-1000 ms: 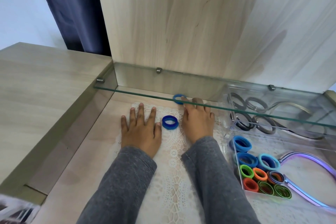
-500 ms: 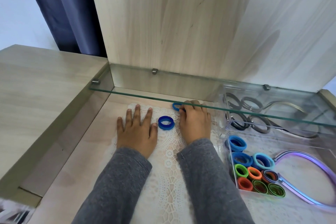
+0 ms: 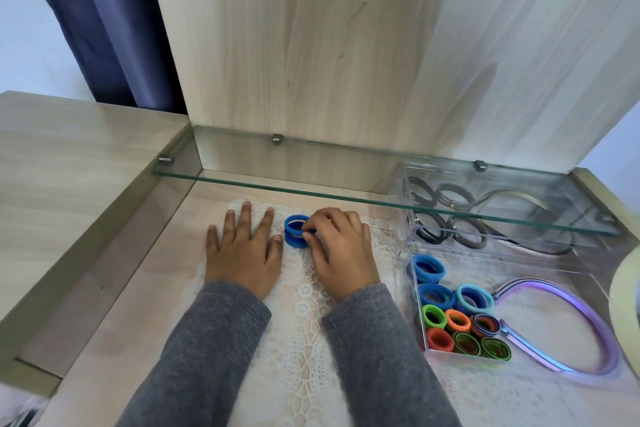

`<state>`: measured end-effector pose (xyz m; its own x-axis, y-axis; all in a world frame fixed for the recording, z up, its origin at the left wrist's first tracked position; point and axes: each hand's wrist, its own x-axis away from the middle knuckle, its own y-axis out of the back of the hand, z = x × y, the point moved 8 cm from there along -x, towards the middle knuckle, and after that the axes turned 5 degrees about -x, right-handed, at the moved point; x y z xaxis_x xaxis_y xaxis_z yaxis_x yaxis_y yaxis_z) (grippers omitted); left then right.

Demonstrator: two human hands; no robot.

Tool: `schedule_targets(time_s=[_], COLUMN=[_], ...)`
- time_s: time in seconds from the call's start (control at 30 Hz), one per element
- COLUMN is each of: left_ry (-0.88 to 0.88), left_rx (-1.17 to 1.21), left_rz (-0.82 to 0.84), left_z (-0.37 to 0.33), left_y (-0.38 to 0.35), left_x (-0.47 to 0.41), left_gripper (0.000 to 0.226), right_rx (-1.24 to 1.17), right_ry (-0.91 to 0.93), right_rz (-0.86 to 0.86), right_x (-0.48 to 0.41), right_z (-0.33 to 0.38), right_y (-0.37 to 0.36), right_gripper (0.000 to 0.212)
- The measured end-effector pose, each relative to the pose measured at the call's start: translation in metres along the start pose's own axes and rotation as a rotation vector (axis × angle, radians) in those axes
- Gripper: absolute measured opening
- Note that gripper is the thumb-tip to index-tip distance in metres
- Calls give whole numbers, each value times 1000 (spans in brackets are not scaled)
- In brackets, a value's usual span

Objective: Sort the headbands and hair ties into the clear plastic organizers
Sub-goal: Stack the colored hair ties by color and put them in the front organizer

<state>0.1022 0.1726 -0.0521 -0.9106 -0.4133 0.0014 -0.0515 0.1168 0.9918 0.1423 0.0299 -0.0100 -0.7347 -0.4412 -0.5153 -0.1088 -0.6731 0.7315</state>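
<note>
The right hand (image 3: 341, 250) now curls its fingers and pinches the far blue hair tie (image 3: 296, 220). This tie is no longer apart near the far edge of the lace mat (image 3: 304, 340); it now touches the near blue hair tie (image 3: 296, 242), overlapping it.

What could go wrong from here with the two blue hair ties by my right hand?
The right hand pinches only the edge of the overlapping blue hair ties, so one may slip off onto the lace mat. The glass shelf edge hangs close above the knuckles; lifting straight up could bump it. The front organizer looks crowded in its tie corner, so a tie may roll out.
</note>
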Motion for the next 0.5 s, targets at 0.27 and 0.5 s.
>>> schedule_targets(time_s=[0.27,0.5], left_ry=[3,-6], left_rx=[-8,93], left_rz=[7,-25], left_z=[1,-1], left_y=[-1,6], left_x=[-1,0], left_gripper=[55,50], right_rx=[-16,24], right_ry=[-37,-92], right_rz=[64,184], right_x=[1,2], right_z=[0,-2], right_y=[-3,-8], right_gripper=[15,30])
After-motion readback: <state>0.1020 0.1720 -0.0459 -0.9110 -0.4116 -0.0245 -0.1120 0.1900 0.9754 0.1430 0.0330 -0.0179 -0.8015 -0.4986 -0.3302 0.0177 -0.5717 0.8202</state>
